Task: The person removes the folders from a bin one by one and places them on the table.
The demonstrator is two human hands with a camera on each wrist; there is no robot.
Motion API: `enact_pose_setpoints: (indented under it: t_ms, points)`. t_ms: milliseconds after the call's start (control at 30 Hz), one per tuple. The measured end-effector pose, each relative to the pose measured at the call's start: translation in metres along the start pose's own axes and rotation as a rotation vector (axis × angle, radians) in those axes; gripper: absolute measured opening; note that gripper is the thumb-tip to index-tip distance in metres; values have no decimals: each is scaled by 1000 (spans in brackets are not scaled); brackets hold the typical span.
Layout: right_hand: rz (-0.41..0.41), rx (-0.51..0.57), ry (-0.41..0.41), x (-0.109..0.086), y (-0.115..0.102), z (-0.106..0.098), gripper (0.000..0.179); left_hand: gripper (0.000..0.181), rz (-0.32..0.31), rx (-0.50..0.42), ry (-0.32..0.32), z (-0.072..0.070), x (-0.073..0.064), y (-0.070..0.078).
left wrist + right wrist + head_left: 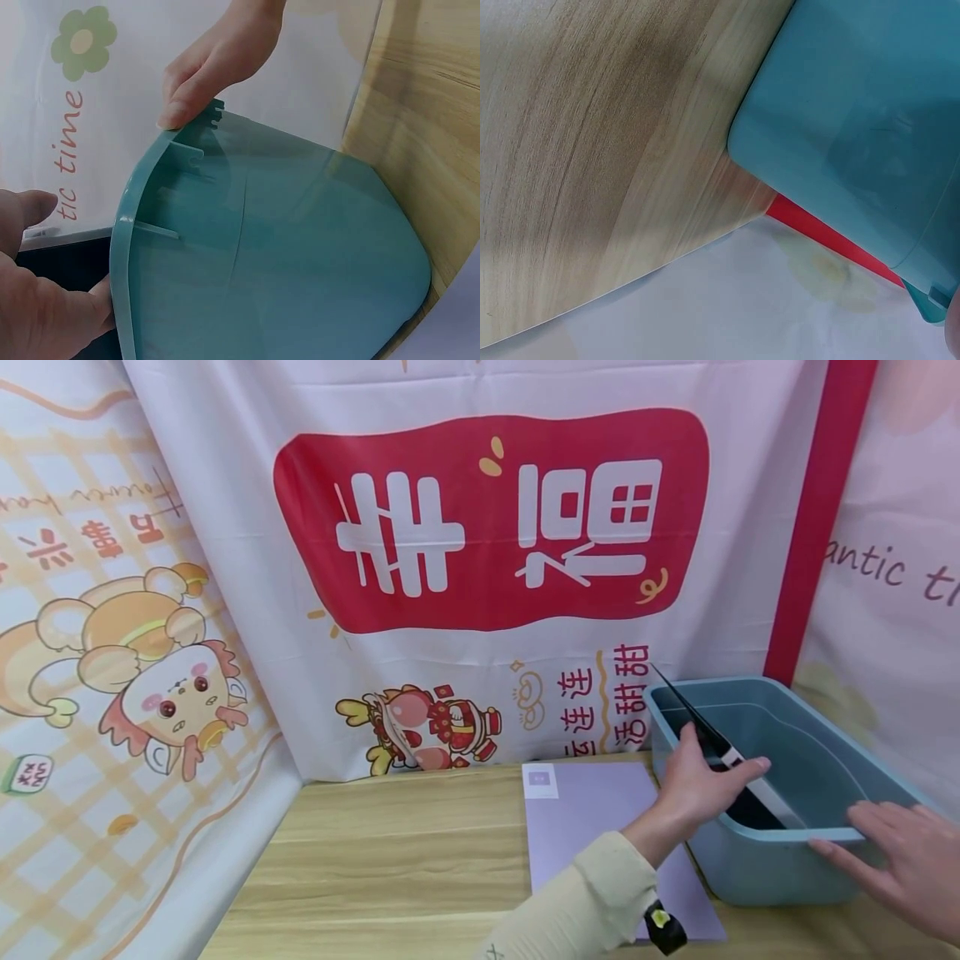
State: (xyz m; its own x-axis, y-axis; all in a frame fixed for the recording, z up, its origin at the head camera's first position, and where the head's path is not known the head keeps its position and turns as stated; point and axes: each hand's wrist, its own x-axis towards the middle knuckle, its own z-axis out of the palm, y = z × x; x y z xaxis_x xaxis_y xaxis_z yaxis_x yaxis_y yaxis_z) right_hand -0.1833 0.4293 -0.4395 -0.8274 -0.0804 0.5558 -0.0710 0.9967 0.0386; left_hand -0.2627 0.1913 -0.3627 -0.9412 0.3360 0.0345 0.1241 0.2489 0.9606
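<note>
My left hand point(701, 785) pinches a thin, flat, dark item with a white edge point(772, 802), thumb on one side and fingers on the other. The item stands tilted, partly inside a blue-green plastic bin point(780, 868), its upper corner above the rim. What it is exactly, I cannot tell. At the bin's near right, my right hand point(896, 860) grips the rim; the left wrist view shows that hand point(225, 56) at the rim too. In the right wrist view the bin's outer wall point(817, 135) appears, with only a sliver of fingertip point(952, 330).
A lavender flat folder or sheet point(585, 827) with a white label point(540, 781) lies left of the bin on the wood-grain table point(360, 860). Printed cloths point(487, 668) hang behind and at both sides, close to the bin's far end.
</note>
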Motion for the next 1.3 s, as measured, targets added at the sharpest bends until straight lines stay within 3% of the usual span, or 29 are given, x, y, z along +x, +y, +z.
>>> enact_pose_setpoints:
  t_ms: [300, 533, 800, 1000, 1300]
  points:
    - [14, -21, -49, 3, -1, -3, 54, 91, 15, 10, -10, 2, 0, 3]
    - [28, -22, -78, 4, -1, -6, 53, 85, 15, -23, -55, 3, 1, 3]
    - [35, -22, -71, 4, -2, -6, 54, 49, 1, -286, -172, -1, 5, 0]
    - [36, -20, -66, 3, -4, -5, 56, 26, 33, -310, -158, -1, 2, -1]
    - [42, -2, -52, 2, -3, -4, 53, 16, 62, -371, -122, 0, -1, 0]
